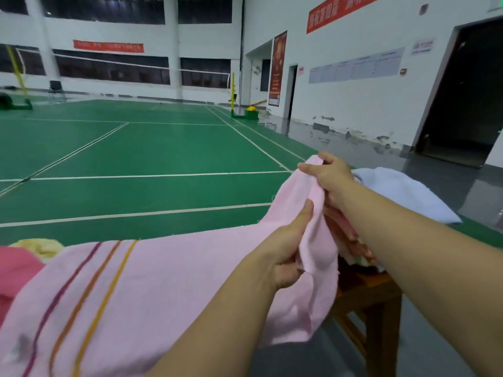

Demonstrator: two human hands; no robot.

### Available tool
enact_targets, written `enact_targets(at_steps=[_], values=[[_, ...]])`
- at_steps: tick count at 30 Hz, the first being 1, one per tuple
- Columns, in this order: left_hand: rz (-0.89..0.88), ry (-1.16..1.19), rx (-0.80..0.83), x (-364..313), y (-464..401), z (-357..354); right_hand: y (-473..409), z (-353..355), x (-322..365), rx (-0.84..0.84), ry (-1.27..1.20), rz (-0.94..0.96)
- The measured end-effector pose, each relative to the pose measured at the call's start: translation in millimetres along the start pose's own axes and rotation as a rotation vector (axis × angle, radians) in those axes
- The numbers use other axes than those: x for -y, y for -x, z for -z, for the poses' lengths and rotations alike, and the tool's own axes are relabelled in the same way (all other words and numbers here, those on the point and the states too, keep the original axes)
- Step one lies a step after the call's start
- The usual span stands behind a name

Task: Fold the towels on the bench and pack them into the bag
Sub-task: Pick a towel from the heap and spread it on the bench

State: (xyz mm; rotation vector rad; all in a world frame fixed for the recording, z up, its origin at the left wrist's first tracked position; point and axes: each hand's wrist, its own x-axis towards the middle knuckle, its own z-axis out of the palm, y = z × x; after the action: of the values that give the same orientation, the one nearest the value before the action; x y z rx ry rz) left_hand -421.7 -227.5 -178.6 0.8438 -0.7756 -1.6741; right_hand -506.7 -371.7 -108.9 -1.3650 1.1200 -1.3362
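A light pink towel (168, 281) with three coloured stripes stretches across the lower half of the view. My left hand (288, 248) grips its right end, thumb up along the cloth. Farther out, my right hand (330, 172) pinches the towel's top edge. A white towel (408, 194) lies on the wooden bench (373, 292) behind my right forearm. Folded pink and yellowish cloth (351, 240) shows under that forearm. A darker pink towel (16, 268) and a pale yellow one (40, 247) sit at the far left. No bag is in view.
The green badminton court floor (136, 151) with white lines spreads ahead. A net post with a green base (236, 110) stands far off. Grey floor (326, 131) runs along the white wall, with a dark doorway (468, 104) at right.
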Motion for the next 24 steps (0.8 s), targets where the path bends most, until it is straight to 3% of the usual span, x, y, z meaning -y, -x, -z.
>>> enact_targets(at_steps=[10, 24], values=[[-0.078, -0.200, -0.278, -49.9, 97.2, 78.4, 54.6, -118.6, 11.7, 0.338, -0.129, -0.105], [-0.109, -0.306, -0.704, -86.6, 250.9, 192.0, 168.6, -325.4, -9.3, 0.688, 0.074, -0.068]])
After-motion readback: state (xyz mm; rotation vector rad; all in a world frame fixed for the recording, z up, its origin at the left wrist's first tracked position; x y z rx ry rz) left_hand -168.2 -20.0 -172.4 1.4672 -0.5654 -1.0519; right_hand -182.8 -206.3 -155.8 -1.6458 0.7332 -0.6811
